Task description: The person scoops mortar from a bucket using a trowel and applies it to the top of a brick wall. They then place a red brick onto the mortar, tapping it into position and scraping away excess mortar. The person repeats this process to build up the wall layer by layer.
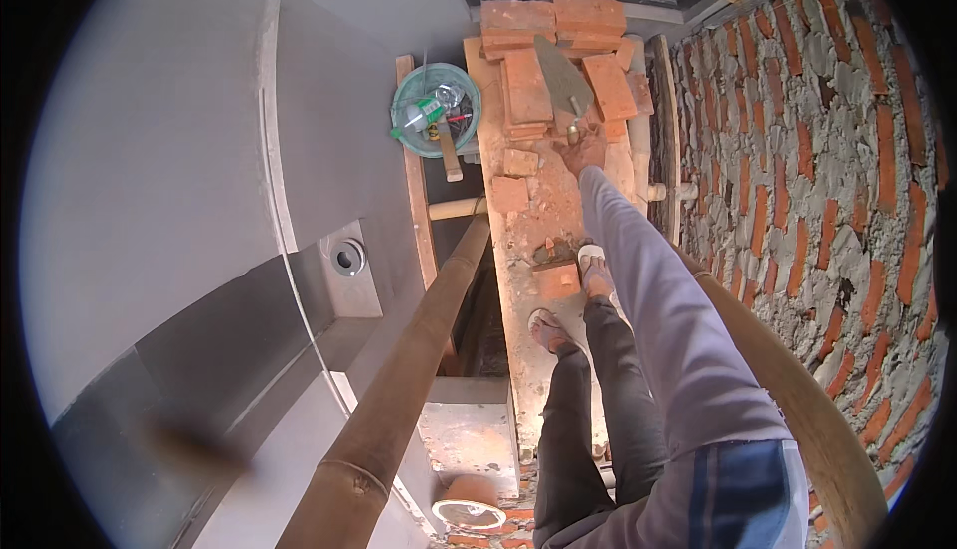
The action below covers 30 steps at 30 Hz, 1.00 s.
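Note:
My right hand (580, 152), in a pale sleeve, is closed round the handle of a metal trowel (556, 81), whose blade points away from me over stacked red bricks (525, 86). The bricks sit at the far end of a dusty wooden plank (528, 210), with loose pieces (509, 193) nearer me. My feet, in sandals, stand on the same plank. I cannot see my left hand; a blurred brown shape at the lower left is too smeared to make out.
Bamboo poles (389, 380) flank the plank. A green basin (409, 101) holding a bottle and tools sits left of the bricks. A grey wall (159, 121) stands left, a rough brick wall (797, 131) right. A gap (478, 320) opens beside the plank.

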Each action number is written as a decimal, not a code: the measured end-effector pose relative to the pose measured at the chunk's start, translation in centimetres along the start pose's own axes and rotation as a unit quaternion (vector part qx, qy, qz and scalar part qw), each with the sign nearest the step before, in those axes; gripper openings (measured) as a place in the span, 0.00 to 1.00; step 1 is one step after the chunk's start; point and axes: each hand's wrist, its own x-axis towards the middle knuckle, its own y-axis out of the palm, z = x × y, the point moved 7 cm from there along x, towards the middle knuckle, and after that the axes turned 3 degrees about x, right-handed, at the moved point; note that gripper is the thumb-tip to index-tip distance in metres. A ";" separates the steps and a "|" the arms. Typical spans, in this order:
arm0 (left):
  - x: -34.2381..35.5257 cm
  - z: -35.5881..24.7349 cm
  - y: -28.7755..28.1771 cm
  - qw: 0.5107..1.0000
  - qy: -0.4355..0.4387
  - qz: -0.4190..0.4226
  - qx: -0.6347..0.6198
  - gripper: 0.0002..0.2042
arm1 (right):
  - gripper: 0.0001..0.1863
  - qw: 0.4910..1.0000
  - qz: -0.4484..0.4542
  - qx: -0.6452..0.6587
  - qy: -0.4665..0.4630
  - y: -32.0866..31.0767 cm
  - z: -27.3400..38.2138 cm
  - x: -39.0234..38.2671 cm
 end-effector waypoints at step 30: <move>0.9 -4.3 -4.3 0.993 0.089 0.083 0.008 0.53 | 0.31 0.609 0.274 0.602 0.439 -17.2 16.5 -30.2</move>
